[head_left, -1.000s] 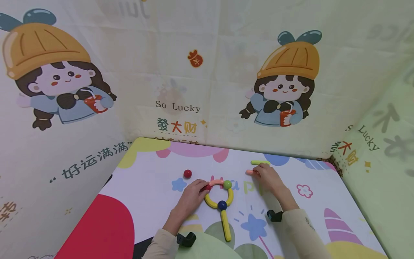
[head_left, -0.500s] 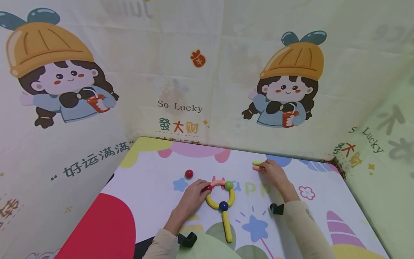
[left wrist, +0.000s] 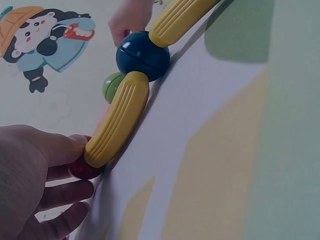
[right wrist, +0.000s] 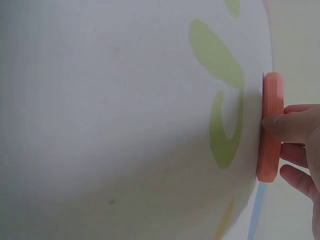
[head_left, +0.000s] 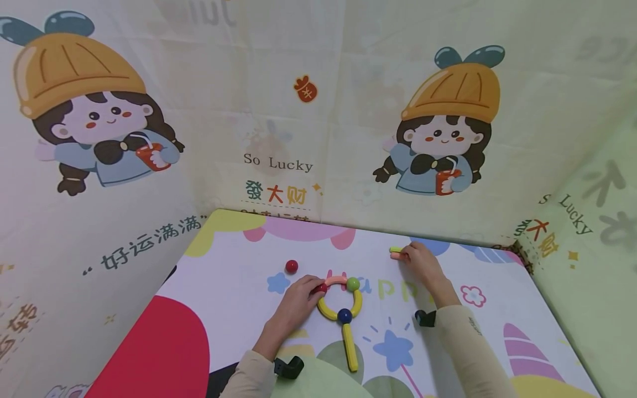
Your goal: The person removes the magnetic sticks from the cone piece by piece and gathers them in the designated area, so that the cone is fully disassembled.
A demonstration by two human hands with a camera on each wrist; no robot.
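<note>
Head view, left hand (head_left: 293,305) fingers pinching half-hidden red ball (head_left: 320,288), right hand (head_left: 422,263) fingers gripping orange stick (head_left: 396,256), mostly covered.

On the patterned worktop (head_left: 239,309), a small red ball (head_left: 320,288) at the ring of curved sticks (head_left: 340,301) is touched by the left hand (head_left: 293,305). A pink stick (head_left: 396,256) is held by the right hand (head_left: 422,264), just beside a green stick (head_left: 395,249). Another red ball (head_left: 291,266) lies apart.
</note>
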